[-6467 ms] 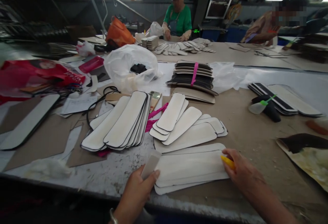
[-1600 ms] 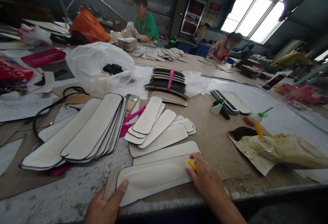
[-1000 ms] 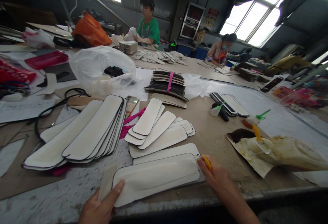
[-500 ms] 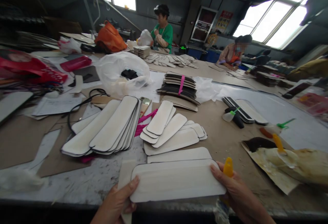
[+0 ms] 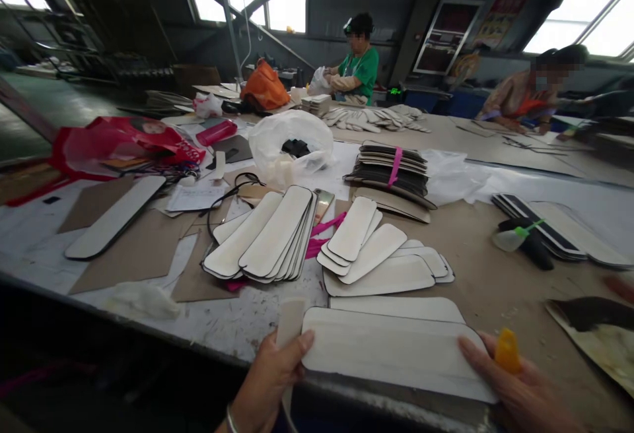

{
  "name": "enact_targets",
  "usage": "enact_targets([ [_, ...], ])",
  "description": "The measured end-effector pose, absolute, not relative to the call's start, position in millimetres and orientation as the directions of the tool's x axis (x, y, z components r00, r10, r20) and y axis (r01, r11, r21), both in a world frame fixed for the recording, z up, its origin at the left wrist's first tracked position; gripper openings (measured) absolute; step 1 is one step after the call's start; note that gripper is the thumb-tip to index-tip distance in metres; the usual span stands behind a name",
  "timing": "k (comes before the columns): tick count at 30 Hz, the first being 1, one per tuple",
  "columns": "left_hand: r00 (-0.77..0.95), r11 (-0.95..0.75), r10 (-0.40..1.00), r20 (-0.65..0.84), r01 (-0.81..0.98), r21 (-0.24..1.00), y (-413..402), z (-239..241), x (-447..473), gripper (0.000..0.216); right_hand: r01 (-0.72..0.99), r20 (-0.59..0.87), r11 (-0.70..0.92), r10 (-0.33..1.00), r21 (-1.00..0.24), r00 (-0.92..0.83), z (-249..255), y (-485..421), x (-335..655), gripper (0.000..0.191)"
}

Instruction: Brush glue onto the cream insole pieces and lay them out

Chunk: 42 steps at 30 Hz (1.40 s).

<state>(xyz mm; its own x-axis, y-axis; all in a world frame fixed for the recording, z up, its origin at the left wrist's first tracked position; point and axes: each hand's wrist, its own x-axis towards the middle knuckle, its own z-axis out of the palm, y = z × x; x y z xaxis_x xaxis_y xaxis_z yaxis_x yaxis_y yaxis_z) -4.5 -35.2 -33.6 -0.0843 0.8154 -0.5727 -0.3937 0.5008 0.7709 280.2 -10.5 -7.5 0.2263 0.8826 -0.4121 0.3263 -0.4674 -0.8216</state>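
A long white panel [image 5: 391, 352] with rounded corners and a dark edge is held level at the table's front edge. My left hand [image 5: 275, 370] is closed on its left end, thumb on top, with a narrow pale strip [image 5: 290, 321] also in that hand. My right hand [image 5: 518, 377] grips the right end, thumb on top. A yellow handle [image 5: 508, 351] sticks up from the right hand; the rest of that tool is hidden. Just behind lies another white panel [image 5: 396, 306], partly covered. Beyond it are a fanned pile of white panels [image 5: 374, 241] and a taller stack [image 5: 277, 235].
A dark bundle with a pink band [image 5: 391, 169] and a white plastic bag [image 5: 292, 136] stand farther back. A green-tipped bottle [image 5: 510, 239] is to the right. One white panel [image 5: 116, 215] lies left. Two people work across the table, one in a green shirt [image 5: 365, 73].
My view has turned left, so the table's things sit farther right and more of the left side shows. Both hands keep hold of the white panel, which tilts slightly down to the right.
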Motion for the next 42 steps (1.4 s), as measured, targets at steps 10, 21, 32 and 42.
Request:
enact_targets([
  [10, 0.046, 0.522, 0.747, -0.664, -0.659, 0.541, -39.6, -34.6, -1.9, 0.028, -0.134, -0.597, -0.582, 0.789, -0.802, 0.149, 7.9, -10.4, 260.3, 0.028],
  [21, -0.047, 0.528, 0.755, -0.654, -0.547, 0.649, -29.4, -7.2, -5.5, 0.024, -0.071, -0.491, -0.489, 0.841, -0.869, 0.226, 4.8, 3.5, 264.1, 0.030],
  [32, -0.187, 0.515, 0.744, -0.642, -0.452, 0.728, -20.4, -21.1, -2.1, 0.039, 0.014, -0.415, -0.452, 0.830, -0.892, 0.372, 7.6, 10.4, 267.1, 0.029],
  [42, -0.326, 0.405, 0.717, -0.616, -0.525, 0.748, -12.3, 3.7, -14.7, 0.042, -0.022, -0.198, -0.207, 0.894, -0.978, 0.402, 23.5, 1.3, 269.6, 0.042],
])
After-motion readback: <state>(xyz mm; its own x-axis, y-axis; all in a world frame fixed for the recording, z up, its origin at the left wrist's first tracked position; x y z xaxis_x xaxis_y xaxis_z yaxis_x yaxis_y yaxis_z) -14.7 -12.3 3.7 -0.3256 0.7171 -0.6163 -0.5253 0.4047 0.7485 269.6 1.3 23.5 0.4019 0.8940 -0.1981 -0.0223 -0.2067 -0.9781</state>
